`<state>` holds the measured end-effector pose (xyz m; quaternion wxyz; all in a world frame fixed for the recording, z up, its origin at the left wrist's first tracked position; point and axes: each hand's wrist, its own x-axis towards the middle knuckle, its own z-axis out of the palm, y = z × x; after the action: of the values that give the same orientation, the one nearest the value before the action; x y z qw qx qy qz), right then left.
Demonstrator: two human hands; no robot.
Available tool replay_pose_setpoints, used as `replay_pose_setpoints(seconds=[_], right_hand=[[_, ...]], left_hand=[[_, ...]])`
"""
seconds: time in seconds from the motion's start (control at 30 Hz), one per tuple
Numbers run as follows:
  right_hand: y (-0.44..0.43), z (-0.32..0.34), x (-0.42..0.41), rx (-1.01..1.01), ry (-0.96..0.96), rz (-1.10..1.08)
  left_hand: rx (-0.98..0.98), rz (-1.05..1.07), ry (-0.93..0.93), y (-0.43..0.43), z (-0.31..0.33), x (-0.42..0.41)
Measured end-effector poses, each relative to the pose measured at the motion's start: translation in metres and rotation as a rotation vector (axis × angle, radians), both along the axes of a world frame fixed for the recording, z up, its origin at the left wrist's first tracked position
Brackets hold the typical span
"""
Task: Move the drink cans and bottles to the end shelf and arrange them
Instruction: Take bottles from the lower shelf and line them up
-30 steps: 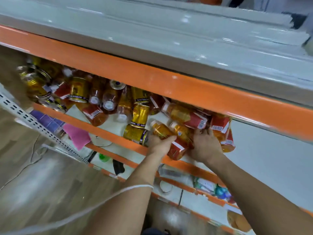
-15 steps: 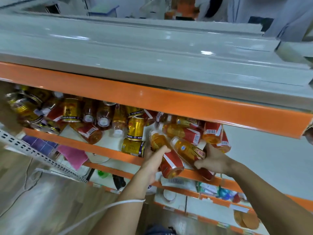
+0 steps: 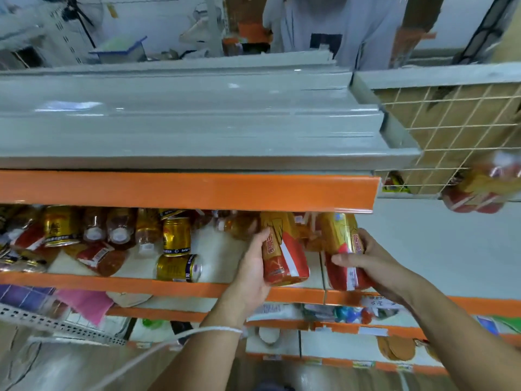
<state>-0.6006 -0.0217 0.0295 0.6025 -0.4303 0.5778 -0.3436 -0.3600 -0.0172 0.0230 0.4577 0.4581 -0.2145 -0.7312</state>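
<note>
Both bottles are up off the shelf (image 3: 197,287) now! A second ago the two hands were down in the pile, pulling at bottles that lay flat among the rest; half a second ago they had them tipped and coming loose. Now the left hand (image 3: 253,275) has its fingers (image 3: 260,235) wrapped round the left bottle (image 3: 282,255), gripping it by the red label, and the right hand (image 3: 375,263) is closed on the right bottle (image 3: 346,249), thumb across the front. Both bottles hang at the right end of the shelf, just under the orange lip (image 3: 186,190) of the shelf above, their bottoms towards the camera.

The view has swung too, rightward and up, so a wire rack (image 3: 439,128) shows at the far right with blurred red-and-yellow goods (image 3: 479,187) hanging off it. That reads as the person turning towards the end of the aisle, though I can't tell from here which shelf is the end shelf.

Plenty left behind: gold cans (image 3: 176,235) standing and one can (image 3: 179,268) on its side near the front edge, plus more bottles (image 3: 118,230) packed at the back left. So this looks like an early trip, two bottles in hand and the carry about to begin. Watch that upper lip, it sits close over the bottle tops as they come out.
</note>
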Motion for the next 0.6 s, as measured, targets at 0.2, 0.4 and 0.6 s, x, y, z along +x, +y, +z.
replay_pose_setpoints(seconds=[0.2,0.4,0.6], right_hand=[[0.018,0.001,-0.073,-0.058,-0.030,-0.152],[0.036,0.002,-0.144,-0.120,0.021,-0.207],[0.047,-0.008,-0.211,-0.165,0.024,-0.265]], left_hand=[[-0.162,-0.050,-0.214,0.000,0.014,-0.069],[-0.203,-0.139,-0.263,0.006,0.025,-0.145],[-0.277,-0.284,-0.500,0.002,0.022,-0.204]])
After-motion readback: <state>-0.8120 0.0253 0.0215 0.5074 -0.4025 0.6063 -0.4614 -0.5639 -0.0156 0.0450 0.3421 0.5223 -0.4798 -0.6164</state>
